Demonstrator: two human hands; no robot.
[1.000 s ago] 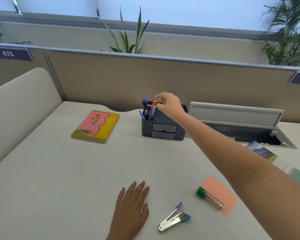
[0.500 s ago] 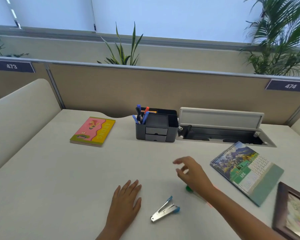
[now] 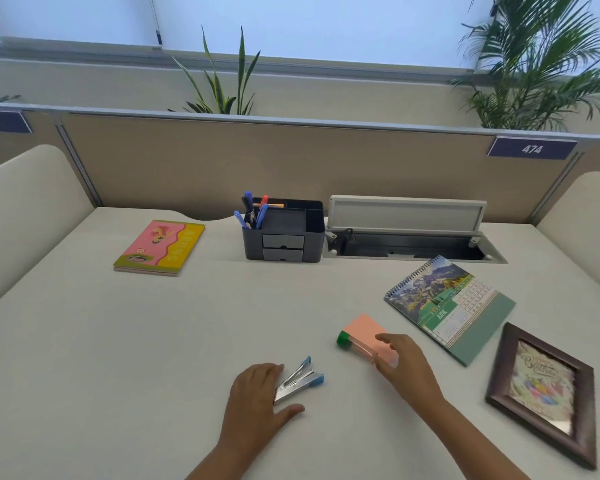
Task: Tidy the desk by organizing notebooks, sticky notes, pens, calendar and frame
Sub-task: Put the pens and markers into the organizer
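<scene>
Bright, even daylight came from the window (image 3: 326, 26) behind. Shadows were faint. Both hands were motion-blurred, and the edges bowed with wide-angle distortion.

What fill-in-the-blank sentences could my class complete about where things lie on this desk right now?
1. The calendar lies open to the month of ____.
2. The pens stand in the ____ end of the organizer.
3. The left hand touches the ____.
4. The green-capped tube lies on the ____ sticky notes, by the right hand.

Missing words: June; left; stapler; pink
</scene>
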